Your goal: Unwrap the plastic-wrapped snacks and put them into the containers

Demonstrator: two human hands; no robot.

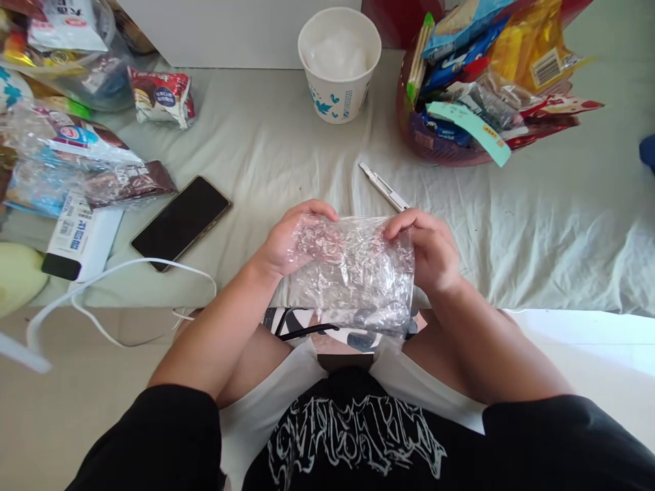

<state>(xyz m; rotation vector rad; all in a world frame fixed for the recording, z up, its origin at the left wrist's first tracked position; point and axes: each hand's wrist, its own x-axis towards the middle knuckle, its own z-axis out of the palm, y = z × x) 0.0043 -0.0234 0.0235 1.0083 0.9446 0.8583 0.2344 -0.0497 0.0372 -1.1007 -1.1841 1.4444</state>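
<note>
A crinkled clear plastic bag (358, 273) is stretched between my two hands over the front edge of the covered surface. My left hand (294, 239) grips its left side, with part of the film lying over the fingers. At the upper right corner, my right hand (427, 245) pinches the bag between thumb and fingers. Just beyond the right hand lies a slim white utility knife (383, 187), partly hidden by that hand at its near end. The bag looks flat, and nothing inside it can be made out.
A paper cup (338, 102) holding something whitish stands at the back. Right of it, a basket (409, 129) overflows with snack packets. On the left lie a phone (181, 221), a red snack packet (164, 99), a white cable (153, 260), a white box (102, 239) and piled wrappers.
</note>
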